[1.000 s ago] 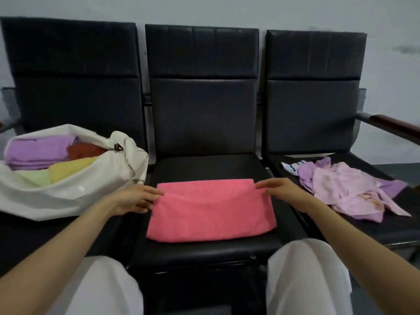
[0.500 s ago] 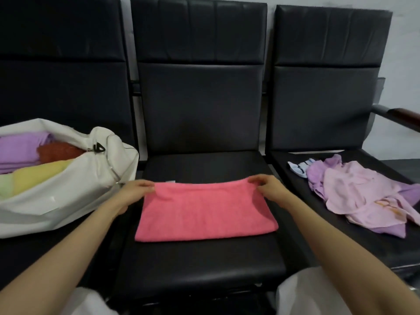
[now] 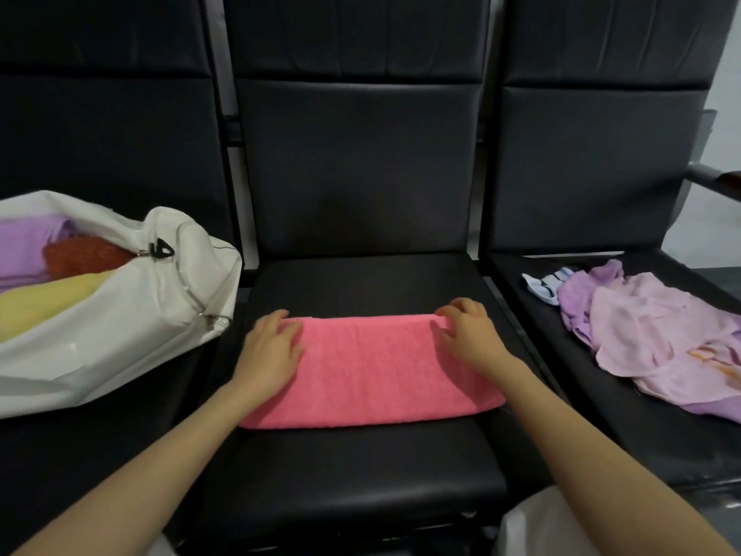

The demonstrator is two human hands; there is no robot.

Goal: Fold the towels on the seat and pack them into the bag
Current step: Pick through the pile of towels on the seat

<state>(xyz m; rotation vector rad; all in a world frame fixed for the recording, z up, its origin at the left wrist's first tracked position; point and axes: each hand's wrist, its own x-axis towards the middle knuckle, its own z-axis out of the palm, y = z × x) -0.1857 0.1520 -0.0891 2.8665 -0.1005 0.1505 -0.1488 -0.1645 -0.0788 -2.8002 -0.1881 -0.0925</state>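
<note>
Whereas a moment ago both hands nipped the far corners of the pink towel (image 3: 369, 371), they now sit on top of it, well apart, one at each end.

Item, forearms and pale trouser knees: nearest, cut off by the bottom edge.

Item, middle seat (image 3: 361, 475): the towel lies across it, folded to a long band, near edge even.

Item, left hand (image 3: 272, 347): flat, fingers spread, pressing the towel's left end.

Item, right hand (image 3: 469, 335): fingers bent over the far right corner. I cannot tell whether they pinch the cloth or only press it, since the hand covers the corner.

Reading: the fold has been laid down and is being smoothed. I judge one more fold or a lift to the bag comes next.

Item, white bag (image 3: 120, 335): on the left seat, mouth open, holding a purple towel (image 3: 24, 242), a red towel (image 3: 84, 254) and a yellow towel (image 3: 48, 298). Its left side runs out of view.

Item, lilac pile (image 3: 649, 335): unfolded on the right seat, partly cut off. How many towels it holds is unclear.

Item, small white-and-blue cloth (image 3: 545, 286): just beside the pile, possibly a sock.

Item, backrests (image 3: 357, 162): dark, furthest, tops cropped.
</note>
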